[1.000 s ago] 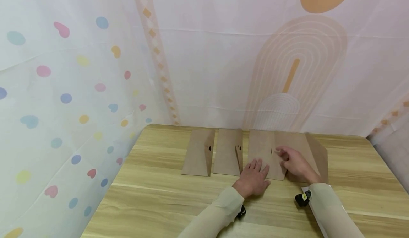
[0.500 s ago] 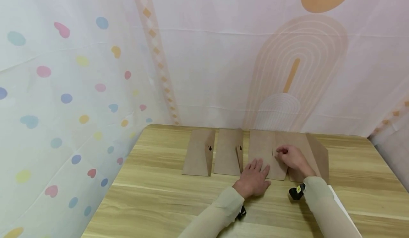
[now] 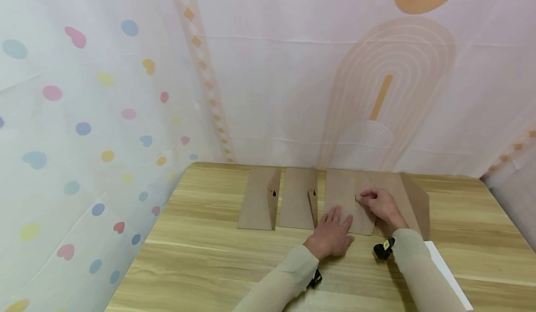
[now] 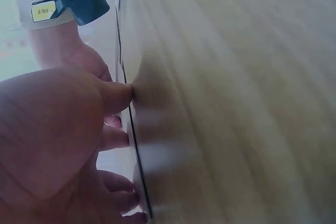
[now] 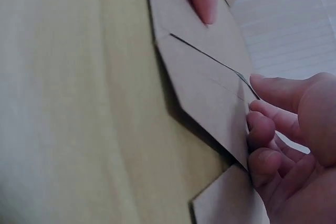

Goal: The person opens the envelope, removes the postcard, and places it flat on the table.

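My left hand [image 3: 331, 235] rests palm down, fingers spread, over the near edge of a brown folded cardboard sheet [image 3: 341, 186]. In the left wrist view its fingertips sit right at the cardboard's thin edge. My right hand [image 3: 381, 205] is bent over the same sheet, just right of a small dark slit. The right wrist view shows its thumb and curled fingers pinching a cardboard flap [image 5: 210, 93] with a slanted edge, beside a long slit. Another brown cardboard piece [image 3: 393, 184] lies under and right of that hand, with a slanted flap at its right end.
Two cardboard pieces, each with a partly raised flap and a small dark hole, lie to the left: one outermost [image 3: 255, 200], one nearer [image 3: 295, 200]. A white flat panel [image 3: 445, 270] sticks out beside my right forearm. A patterned curtain [image 3: 268, 84] hangs behind the wooden table [image 3: 188, 256].
My right forearm has swung left and uncovered more of the white panel, while the fingers stay near the slit. The left hand has kept its place on the cardboard.
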Tool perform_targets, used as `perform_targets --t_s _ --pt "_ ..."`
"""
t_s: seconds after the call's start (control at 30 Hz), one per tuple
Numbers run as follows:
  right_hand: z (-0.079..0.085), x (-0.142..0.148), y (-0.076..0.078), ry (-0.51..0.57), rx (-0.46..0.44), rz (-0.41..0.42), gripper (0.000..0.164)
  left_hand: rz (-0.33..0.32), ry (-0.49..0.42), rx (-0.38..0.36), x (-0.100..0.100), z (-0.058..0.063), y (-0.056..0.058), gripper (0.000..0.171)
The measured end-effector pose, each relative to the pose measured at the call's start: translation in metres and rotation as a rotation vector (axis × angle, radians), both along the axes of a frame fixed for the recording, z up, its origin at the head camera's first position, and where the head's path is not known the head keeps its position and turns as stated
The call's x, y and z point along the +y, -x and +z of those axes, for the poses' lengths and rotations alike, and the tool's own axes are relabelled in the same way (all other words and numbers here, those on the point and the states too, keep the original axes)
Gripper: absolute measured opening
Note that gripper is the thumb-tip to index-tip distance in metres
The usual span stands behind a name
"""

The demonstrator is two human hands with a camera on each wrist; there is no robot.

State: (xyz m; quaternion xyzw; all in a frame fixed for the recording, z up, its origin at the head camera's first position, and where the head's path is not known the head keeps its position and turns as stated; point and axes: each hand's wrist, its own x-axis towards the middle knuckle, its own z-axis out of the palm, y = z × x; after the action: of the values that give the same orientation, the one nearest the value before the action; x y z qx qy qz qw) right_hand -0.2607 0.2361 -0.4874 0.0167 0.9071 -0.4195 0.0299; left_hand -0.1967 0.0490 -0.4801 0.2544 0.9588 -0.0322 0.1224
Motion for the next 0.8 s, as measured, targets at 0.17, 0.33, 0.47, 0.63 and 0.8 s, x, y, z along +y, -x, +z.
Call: perform_targets --t_s 0.17,0.33,0.47,0.63,0.8 --pt "-0.0043 -0.0028 0.0018 -0.012 0.023 -0.042 0.023 0.016 -0.048 -0.008 0.0002 -0.0005 -0.0004 0.057" --pt "-0.0059 -0.0053 0.0022 0.004 0.024 -0.074 0.021 0.024 -0.062 -0.007 0.0006 -0.0023 0.0000 0.057" --pt "-0.0057 -0.0059 0.0020 0.005 0.017 -0.081 0.022 0.031 -0.051 0.010 0.0004 -0.0037 0.0000 0.058" --pt "-0.0058 -0.0054 0.0029 0.003 0.013 -0.082 0.022 0.054 -0.069 0.010 -0.0002 -0.0049 0.0002 0.060" --pt "-0.0053 -0.0052 0.0039 -0.004 0.012 -0.076 0.023 0.073 -0.103 0.000 -0.0005 -0.0053 -0.0003 0.063"
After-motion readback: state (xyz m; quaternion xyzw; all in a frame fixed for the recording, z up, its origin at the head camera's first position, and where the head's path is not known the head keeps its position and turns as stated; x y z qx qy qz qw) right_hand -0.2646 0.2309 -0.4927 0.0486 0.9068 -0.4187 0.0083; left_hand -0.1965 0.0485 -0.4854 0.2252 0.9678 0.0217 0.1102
